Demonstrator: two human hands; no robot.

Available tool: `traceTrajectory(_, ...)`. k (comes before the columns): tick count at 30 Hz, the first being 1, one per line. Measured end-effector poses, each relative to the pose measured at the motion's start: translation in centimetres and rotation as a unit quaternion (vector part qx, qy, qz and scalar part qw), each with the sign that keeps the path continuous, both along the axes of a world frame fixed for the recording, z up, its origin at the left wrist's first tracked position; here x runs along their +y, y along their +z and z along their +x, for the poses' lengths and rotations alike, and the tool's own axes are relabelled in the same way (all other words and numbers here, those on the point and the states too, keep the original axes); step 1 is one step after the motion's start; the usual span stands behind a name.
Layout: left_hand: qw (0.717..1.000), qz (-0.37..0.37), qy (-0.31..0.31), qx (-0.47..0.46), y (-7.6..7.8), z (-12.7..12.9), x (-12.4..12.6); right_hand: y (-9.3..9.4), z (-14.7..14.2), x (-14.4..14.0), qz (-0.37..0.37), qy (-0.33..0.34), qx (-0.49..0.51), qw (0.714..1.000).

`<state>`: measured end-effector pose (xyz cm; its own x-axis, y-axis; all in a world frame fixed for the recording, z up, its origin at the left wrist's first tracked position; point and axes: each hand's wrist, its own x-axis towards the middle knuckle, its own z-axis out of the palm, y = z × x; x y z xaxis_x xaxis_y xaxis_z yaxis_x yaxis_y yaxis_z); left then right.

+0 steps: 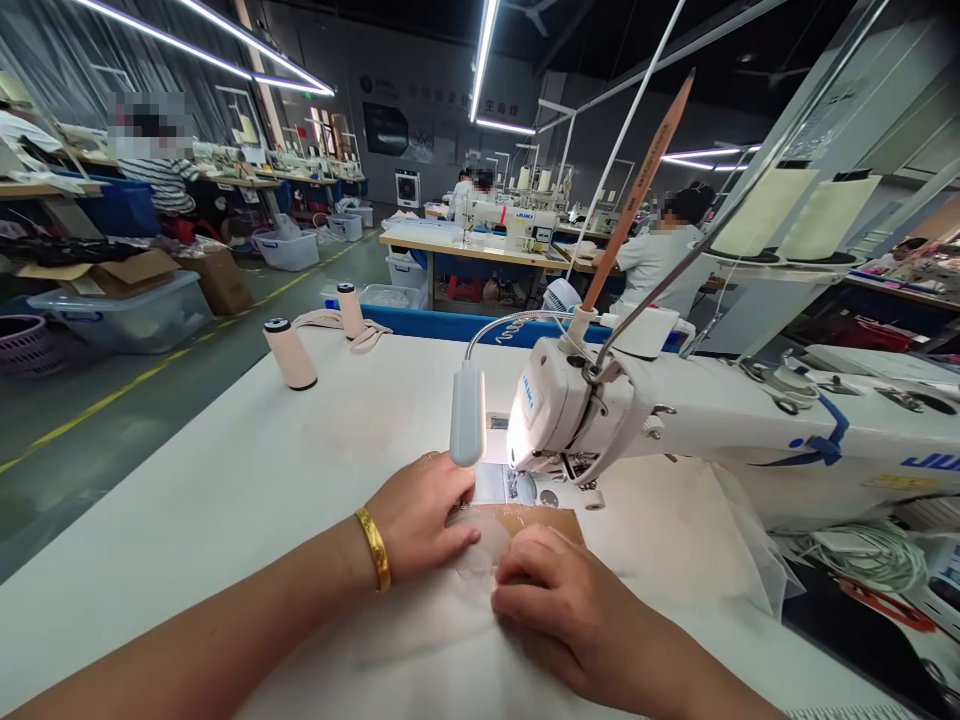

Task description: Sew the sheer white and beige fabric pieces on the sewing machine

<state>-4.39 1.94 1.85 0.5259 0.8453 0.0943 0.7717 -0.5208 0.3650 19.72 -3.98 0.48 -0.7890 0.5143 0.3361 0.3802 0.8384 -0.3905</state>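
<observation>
Sheer fabric piece (480, 548): lay flat on the white table (225, 480), just in front of the needle area of the white sewing machine (675, 420), over a brown card (540, 520); left hand (420, 515), with gold bangle (373, 548) at the wrist, rested palm-down on the fabric, fingers together and pressed flat, no pinch; right hand (559, 600) lay just beside it, fingers curled with tips pressing the fabric down; grey gooseneck lamp (467, 412) hung above the left hand, lit; two thread spools (289, 354) stood well apart at the far left of the table; other people sat at distant machines.
</observation>
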Motion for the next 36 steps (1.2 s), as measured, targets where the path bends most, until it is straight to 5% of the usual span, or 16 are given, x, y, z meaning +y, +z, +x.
traceTrajectory(26,0.997,-0.019,-0.031,0.069,1.6,0.8,-1.6,0.5,0.5,0.2,-0.042,0.000,-0.021,0.999)
traceTrajectory(32,0.996,0.070,-0.056,0.000,-0.2,0.9,-1.3,0.6,0.6,0.2,-0.042,-0.007,0.005,0.999)
traceTrajectory(36,0.974,0.182,-0.086,-0.103,-1.1,1.6,-2.1,-0.1,0.8,0.4,-0.037,-0.111,0.101,0.988)
